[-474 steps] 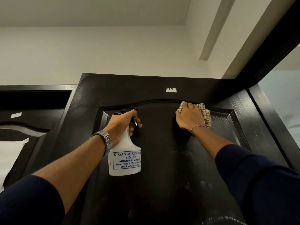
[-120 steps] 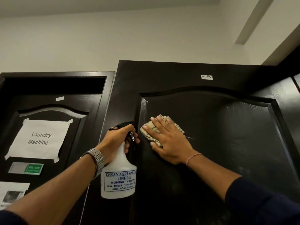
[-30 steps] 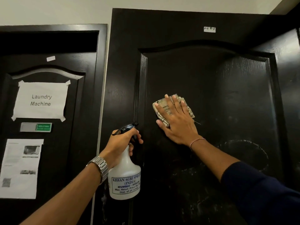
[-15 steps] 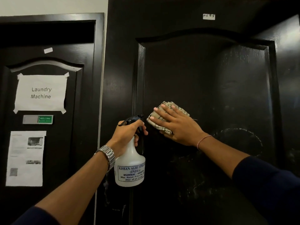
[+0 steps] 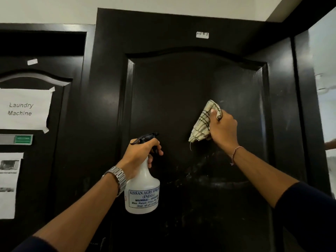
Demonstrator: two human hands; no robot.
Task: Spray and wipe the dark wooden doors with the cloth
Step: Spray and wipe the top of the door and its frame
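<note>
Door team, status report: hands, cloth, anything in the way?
Left hand grips spray bottle. Right hand holds bunched cloth at door panel. Nothing blocking.

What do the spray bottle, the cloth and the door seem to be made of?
Spray bottle: likely plastic, milky translucent body with a printed label. Cloth: woven fabric, cream with dark checks, a loose thread hanging. Door: looks like dark-stained wood with a faint sheen.

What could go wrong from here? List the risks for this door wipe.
1. The cloth is bunched in the right hand, so little of it may meet the door, leaving the pale streaks below.
2. The spray bottle nozzle points at the panel; a stray squeeze by the left hand could add drips.
</note>
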